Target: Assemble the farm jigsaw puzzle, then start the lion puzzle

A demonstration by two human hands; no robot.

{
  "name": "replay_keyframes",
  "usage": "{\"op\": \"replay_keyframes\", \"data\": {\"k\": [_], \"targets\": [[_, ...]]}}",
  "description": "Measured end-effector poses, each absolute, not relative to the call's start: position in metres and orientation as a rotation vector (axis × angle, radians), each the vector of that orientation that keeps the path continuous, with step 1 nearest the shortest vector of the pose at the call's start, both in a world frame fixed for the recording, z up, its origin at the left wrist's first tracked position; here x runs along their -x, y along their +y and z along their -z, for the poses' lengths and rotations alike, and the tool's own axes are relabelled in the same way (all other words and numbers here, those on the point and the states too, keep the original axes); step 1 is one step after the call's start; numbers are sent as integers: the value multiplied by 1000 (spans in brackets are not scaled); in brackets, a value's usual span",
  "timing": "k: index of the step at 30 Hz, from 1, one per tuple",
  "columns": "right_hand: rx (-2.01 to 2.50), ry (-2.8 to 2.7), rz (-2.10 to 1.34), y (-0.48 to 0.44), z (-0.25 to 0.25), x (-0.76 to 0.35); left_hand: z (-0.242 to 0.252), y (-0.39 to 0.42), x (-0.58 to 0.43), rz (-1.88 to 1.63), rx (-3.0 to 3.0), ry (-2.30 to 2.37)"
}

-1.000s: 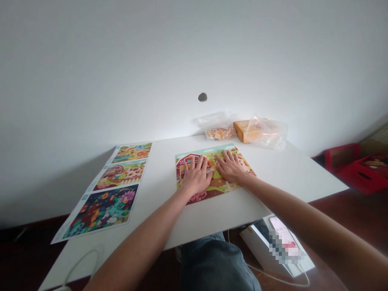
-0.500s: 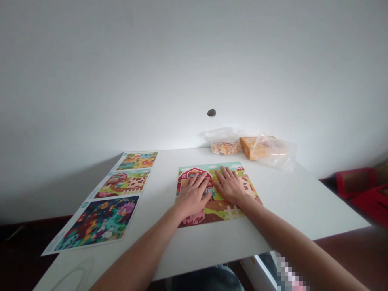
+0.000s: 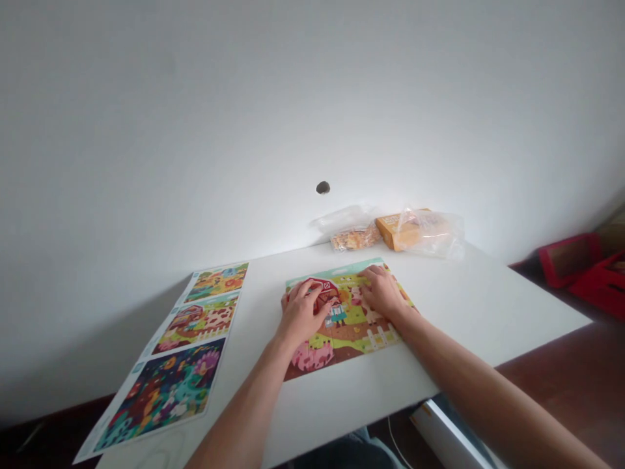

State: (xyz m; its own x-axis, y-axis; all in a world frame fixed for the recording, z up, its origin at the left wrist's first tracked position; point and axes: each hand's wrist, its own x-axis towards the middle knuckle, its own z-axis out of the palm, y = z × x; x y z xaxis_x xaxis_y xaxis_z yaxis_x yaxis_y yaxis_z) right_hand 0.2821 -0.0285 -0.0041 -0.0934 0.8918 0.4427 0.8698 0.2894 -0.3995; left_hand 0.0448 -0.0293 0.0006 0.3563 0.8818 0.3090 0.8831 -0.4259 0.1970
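The person has both hands down on a farm puzzle (image 3: 352, 331) that lies flat near the middle of the white bench (image 3: 469, 306), a bit closer to the front edge than to the wall. The puzzle shows a red barn, a pink pig in the near left corner and a bit of white fence along the bottom.

The left hand (image 3: 299, 314) sits on the left part of the puzzle. Its grip is loose, with the fingers bent and a little spread and the tips on the barn roof, and it isn't pinching anything that shows. The right hand (image 3: 387, 293) sits on the upper right part, with the same sort of grip: fingers curled, tips touching the picture, and nothing visibly held. The two hands are apart, with the middle of the puzzle showing between them.

Off to the left, well apart from the puzzle, a long printed sheet (image 3: 188, 361) lies flat with three colourful pictures in a row, the dark one nearest the person.

At the back of the bench, against the wall, there's a clear bag of loose pieces (image 3: 355, 237). Just beside it on the right is an orange box (image 3: 390, 228) half wrapped in another crinkly plastic bag (image 3: 434, 236).

There's a small dark hole (image 3: 323, 187) in the wall above those bags, and red crates (image 3: 581, 270) on the floor at far right.
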Motion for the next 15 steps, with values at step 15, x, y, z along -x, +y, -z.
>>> {"op": "replay_keyframes", "data": {"k": [15], "targets": [[2011,-706,148,16,18,-430,2,-27,-45,410,2543,-1793]]}}
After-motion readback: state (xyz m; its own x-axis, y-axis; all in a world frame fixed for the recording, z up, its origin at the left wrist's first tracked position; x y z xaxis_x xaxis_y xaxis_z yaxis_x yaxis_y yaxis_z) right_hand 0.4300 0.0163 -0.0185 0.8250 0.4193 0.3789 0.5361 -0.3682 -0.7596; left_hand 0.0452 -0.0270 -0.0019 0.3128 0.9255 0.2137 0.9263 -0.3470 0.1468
